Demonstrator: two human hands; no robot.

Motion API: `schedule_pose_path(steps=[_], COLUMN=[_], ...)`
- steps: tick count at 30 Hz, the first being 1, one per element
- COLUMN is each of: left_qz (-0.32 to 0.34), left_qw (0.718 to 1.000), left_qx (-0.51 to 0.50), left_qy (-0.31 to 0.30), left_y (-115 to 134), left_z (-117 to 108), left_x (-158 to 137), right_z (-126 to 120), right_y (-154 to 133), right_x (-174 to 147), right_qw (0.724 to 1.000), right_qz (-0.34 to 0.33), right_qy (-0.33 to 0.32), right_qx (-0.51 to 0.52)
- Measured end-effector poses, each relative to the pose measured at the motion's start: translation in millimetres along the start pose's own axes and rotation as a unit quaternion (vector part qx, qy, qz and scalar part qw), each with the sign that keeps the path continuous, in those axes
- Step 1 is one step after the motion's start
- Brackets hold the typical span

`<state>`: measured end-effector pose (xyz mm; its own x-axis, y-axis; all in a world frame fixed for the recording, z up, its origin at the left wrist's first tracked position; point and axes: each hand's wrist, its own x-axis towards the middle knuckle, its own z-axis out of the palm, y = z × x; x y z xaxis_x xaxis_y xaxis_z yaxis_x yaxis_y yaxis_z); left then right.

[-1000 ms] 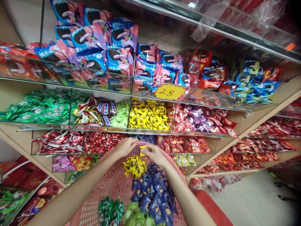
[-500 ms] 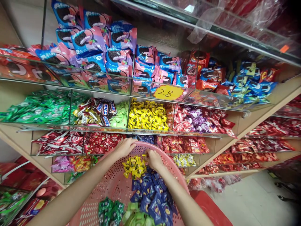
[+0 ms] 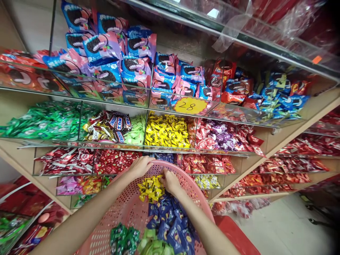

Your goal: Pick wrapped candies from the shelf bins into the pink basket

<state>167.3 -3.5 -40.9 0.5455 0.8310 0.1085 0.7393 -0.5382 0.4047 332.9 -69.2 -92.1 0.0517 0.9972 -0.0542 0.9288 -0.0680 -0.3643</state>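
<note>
A pink perforated plastic basket (image 3: 195, 182) fills the lower middle of the view. My left hand (image 3: 142, 167) is closed over its far rim. Inside the basket, my right hand (image 3: 170, 181) has its fingers curled at the right edge of a small pile of yellow-wrapped candies (image 3: 151, 188); whatever is between the fingertips is hidden. Dark blue candy packets (image 3: 174, 219) lie below that hand. Green-wrapped candies (image 3: 124, 239) and light green packets (image 3: 154, 244) sit nearer to me in the basket.
Tilted shelves with clear dividers hold blue-pink cookie packs (image 3: 102, 47), yellow candies (image 3: 167, 131), green candies (image 3: 50, 120) and red packets (image 3: 117, 161). A yellow price tag (image 3: 190, 105) reads 28. A red object (image 3: 233, 233) stands right of the basket, above the tiled floor (image 3: 287, 219).
My right hand has shifted slightly left, with its fingers still curled by the yellow candies. My left hand stays on the rim. The view has moved very slightly.
</note>
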Motion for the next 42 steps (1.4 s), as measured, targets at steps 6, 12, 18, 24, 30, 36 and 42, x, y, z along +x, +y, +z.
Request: schedule_pose_path(steps=[6,12,18,24,30,36,42], left_qz=[0.000,0.008,0.002,0.000,-0.001,-0.004,-0.008], left_qw=[1.000,1.000,1.000,1.000,1.000,1.000,1.000], left_qx=[0.000,0.005,0.003,-0.002,0.015,0.015,0.017], left_qy=[0.002,0.002,0.001,-0.007,0.004,0.009,0.009], left_y=[0,0,-2,-7,-5,-5,-5], left_z=[0,-1,0,1,1,1,1], left_x=[0,-1,-1,1,-2,-3,-3], right_z=[-1,-3,-40,-120,-175,-172,-157], right_y=[-3,-5,-15,-34,-45,-60,-65], right_x=[-2,-6,-13,-20,11,56,73], right_qw=[1.000,0.999,0.998,0.987,0.957,0.965,0.967], right_qz=[0.009,0.010,-0.024,-0.123,-0.154,-0.110,-0.086], right_qy=[-0.001,0.008,0.037,0.059,0.177,0.214,0.207], right_qx=[-0.014,-0.050,-0.047,0.089,0.167,0.105,0.124])
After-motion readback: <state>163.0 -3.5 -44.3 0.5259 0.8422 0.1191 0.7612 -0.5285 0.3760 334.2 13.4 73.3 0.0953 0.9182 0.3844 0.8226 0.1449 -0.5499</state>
